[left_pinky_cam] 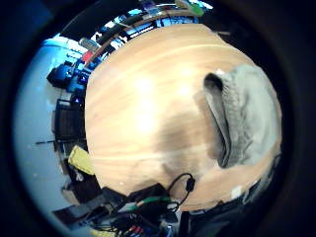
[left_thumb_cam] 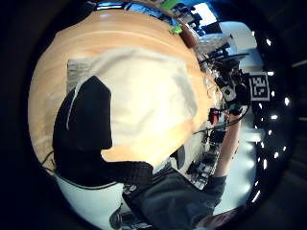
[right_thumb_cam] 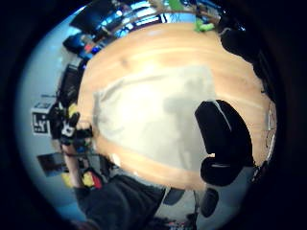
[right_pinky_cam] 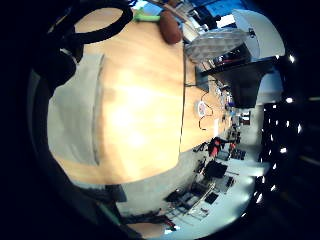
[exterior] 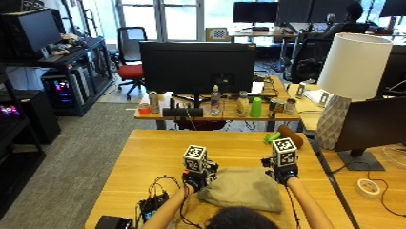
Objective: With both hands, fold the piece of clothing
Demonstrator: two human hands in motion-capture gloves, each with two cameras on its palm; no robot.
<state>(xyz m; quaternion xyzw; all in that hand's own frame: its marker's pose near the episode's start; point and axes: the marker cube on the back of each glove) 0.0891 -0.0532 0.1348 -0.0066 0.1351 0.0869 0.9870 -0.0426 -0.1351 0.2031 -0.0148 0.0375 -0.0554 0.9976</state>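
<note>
A grey-beige piece of clothing (exterior: 244, 188) lies bunched on the wooden table (exterior: 158, 152), close to the person. My left hand (exterior: 197, 179) is at its far left corner and my right hand (exterior: 282, 174) at its far right corner. In the left thumb side palm view the thumb (left_thumb_cam: 91, 115) lies over the clothing (left_thumb_cam: 153, 96), pinching its edge. The little finger side view shows the clothing's edge (left_pinky_cam: 242, 118) raised off the table. My right thumb (right_thumb_cam: 220, 139) curls over the clothing (right_thumb_cam: 153, 120) at its side edge. The clothing (right_pinky_cam: 75, 115) is otherwise flat.
A green thing (exterior: 273, 137) and a brown thing (exterior: 289, 132) lie on the table's far right. Cables and a black device (exterior: 152, 202) sit at the front left. A white lamp (exterior: 352, 81) and a tape roll (exterior: 367, 187) stand on the desk to the right.
</note>
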